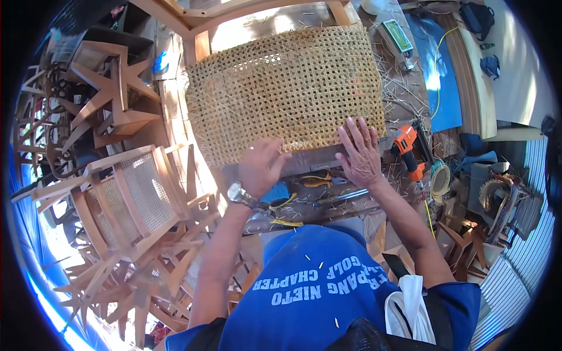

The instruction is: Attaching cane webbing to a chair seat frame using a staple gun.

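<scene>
Both hands lie flat and unclenched, gripping nothing: the left hand (261,167) and right hand (360,153) press the near edge of a pale, open-weave cane webbing sheet (287,88). The sheet drapes over a wooden chair frame (202,44) at the cluttered workbench's (345,202) near edge. It looks light, springy and snag-prone, best held by its edges.

Single head cam, fisheye, worn on person's head, looking steeply down and fwd over own chest. Both forearms enter from lower edge; left hand (261,165) and right hand (360,153) sit close, near frame centre, at near edge of woven cane sheet (287,88) on tabletop (328,202). Edges curve toward rim; stacked chairs (123,199) fill left periphery. No 2nd view, so no overlap.
</scene>
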The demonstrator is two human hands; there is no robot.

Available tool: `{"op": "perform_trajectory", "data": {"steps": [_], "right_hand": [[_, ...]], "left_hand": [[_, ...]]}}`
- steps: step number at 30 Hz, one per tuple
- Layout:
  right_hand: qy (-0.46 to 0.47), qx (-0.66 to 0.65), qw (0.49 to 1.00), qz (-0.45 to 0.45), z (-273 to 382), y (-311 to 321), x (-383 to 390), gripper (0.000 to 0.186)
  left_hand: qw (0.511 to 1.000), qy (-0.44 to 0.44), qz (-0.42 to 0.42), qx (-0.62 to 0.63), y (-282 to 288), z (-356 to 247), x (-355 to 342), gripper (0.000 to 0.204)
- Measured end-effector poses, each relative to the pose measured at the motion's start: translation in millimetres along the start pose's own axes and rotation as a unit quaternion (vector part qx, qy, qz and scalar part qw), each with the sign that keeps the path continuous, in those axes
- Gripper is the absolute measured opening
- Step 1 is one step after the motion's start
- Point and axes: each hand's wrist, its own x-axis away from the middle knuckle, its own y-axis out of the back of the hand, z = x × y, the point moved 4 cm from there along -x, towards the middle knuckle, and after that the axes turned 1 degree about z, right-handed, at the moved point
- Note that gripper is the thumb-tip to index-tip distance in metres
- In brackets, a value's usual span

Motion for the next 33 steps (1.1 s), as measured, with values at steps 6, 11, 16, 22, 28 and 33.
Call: {"op": "perform_trajectory", "data": {"steps": [6, 11, 16, 22, 28, 33], "right_hand": [[0.002, 0.011, 1.0, 0.01, 1.5, 1.2, -3.0, 0.066], [-0.006, 0.012, 0.999, 0.03, 2.0, 3.5, -5.5, 0.065], [-0.013, -0.054, 0.998, -0.028, 12.7, 42.6, -52.7, 0.063], [0.039, -0.086, 0.977, -0.19, -11.7, 55.5, -225.5, 0.062], [-0.131, -0.31, 0.929, 0.156, -15.5, 36.1, -312.9, 0.048], [-0.06, -0.198, 0.976, 0.067, -34.3, 14.4, -317.4, 0.034]], "left_hand": [[0.958, -0.161, -0.157, -0.177, 65.9, 30.3, -169.4, 0.071], [0.961, 0.05, 0.166, -0.215, 65.1, 65.7, -274.4, 0.097], [0.972, 0.051, 0.154, -0.17, 61.2, 69.5, -276.2, 0.084], [0.993, 0.046, 0.092, -0.064, 50.2, 77.6, -255.2, 0.069], [0.995, 0.035, 0.051, 0.083, 46.0, 101.9, -244.1, 0.051], [1.0, -0.006, 0.01, 0.002, 55.5, 79.5, -250.6, 0.053]]}}
